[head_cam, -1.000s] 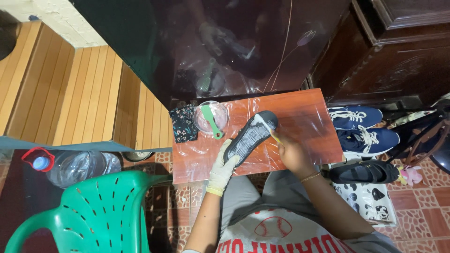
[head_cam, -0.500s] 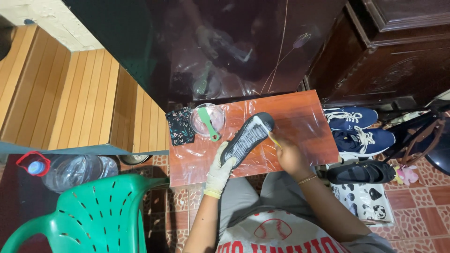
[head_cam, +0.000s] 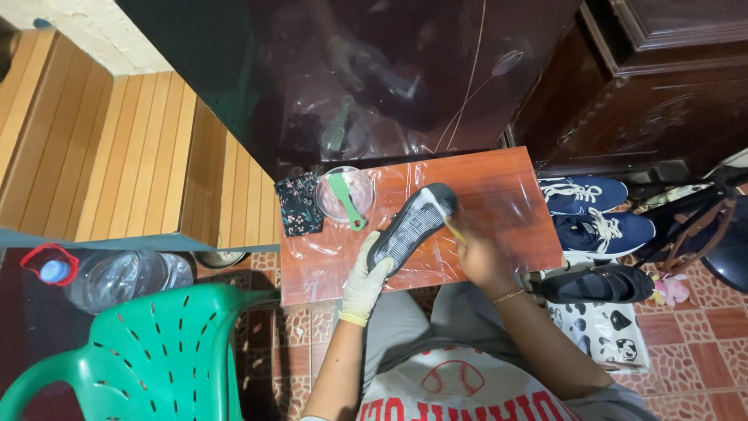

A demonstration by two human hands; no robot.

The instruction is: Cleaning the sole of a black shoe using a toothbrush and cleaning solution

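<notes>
A dark shoe [head_cam: 413, 226] was held sole-up over the middle of the reddish desk [head_cam: 506, 187], which was covered by a clear plastic sheet. The pale sole was turned towards the camera. How much of the sole had already been worked could not be told, since no clear difference between treated and untreated parts was visible; by judgement the work was under way near the toe end, with the rest of the sole yet to be covered.

The gloved left hand [head_cam: 366, 277] was closed around the heel end of the shoe, fingers wrapped under it. The bare right hand [head_cam: 479, 253] was pinched together on a thin yellowish stick or brush [head_cam: 450, 224], whose tip was set against the sole near the toe.

Behind the shoe, a clear shallow bowl [head_cam: 347, 193] was seen with a green-handled tool [head_cam: 345, 203] laid across it, and a dark patterned cloth [head_cam: 299, 204] just beside it. Blue sneakers [head_cam: 592, 210] and a black shoe [head_cam: 600, 284] were lying on the floor to the right, a green plastic chair [head_cam: 148, 351] to the left.
</notes>
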